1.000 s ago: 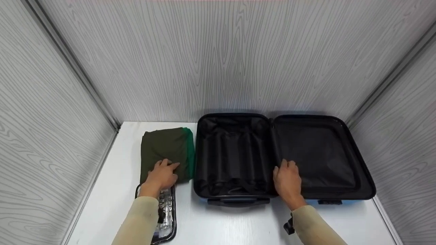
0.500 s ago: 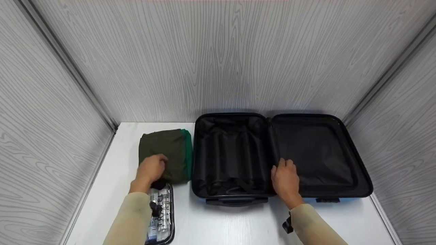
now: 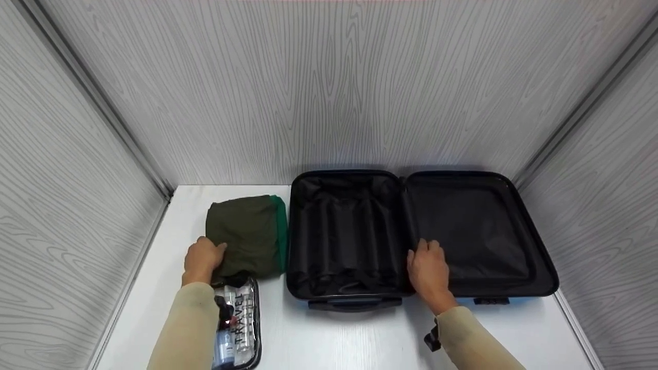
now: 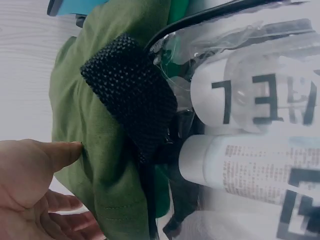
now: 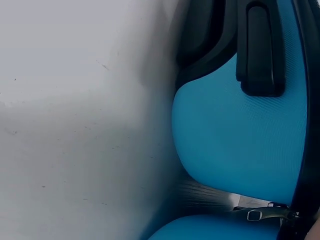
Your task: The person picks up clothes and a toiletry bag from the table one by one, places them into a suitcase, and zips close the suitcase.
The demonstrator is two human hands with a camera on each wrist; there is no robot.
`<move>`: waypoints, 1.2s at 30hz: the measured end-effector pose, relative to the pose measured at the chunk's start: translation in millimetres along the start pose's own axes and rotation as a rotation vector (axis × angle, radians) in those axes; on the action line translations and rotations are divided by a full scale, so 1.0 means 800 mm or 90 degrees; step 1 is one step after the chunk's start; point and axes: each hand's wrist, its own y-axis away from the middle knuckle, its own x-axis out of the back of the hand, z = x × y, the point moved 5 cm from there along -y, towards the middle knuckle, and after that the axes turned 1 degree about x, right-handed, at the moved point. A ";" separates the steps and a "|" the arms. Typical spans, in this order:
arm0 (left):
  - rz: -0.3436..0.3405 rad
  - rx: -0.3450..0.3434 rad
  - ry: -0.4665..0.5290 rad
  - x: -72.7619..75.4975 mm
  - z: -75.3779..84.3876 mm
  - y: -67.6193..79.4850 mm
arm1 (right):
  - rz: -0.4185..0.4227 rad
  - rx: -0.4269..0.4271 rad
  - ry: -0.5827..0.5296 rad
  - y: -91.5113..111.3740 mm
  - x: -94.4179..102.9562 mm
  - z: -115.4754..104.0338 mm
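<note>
A folded dark green garment (image 3: pixel 247 236) with a brighter green strip along its right side lies left of the open suitcase. At the garment's left edge is my left hand (image 3: pixel 202 258); in the left wrist view its thumb (image 4: pixel 65 154) touches the cloth while the other fingers lie apart from the thumb, along the side. The black-lined suitcase (image 3: pixel 349 236) lies spread in two halves, its blue shell (image 5: pixel 240 130) showing in the right wrist view. Over the inner rims between the halves, my right hand (image 3: pixel 429 270) holds the edge, fingertips partly hidden.
A clear travel pouch (image 3: pixel 244 329) with black trim and several bottles lies just in front of the garment, its black strap (image 4: pixel 125 85) overlapping the cloth. The suitcase carry handle (image 3: pixel 354 305) faces me. Wood-patterned walls (image 3: pixel 329 87) stand behind and on both sides of the white table (image 3: pixel 318 339).
My left hand has moved left, from the top of the garment to its left edge. The right hand stays at the suitcase rim, and the view has shifted slightly.
</note>
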 end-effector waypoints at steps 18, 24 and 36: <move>0.052 0.037 0.062 0.028 0.000 0.000 | -0.102 -0.087 -0.003 0.003 0.012 -0.001; -0.012 -0.014 0.129 0.037 0.021 0.000 | -0.052 -0.069 0.010 0.005 0.012 0.002; -0.127 0.047 0.224 0.028 0.017 0.006 | -0.045 -0.060 0.005 0.007 0.006 0.003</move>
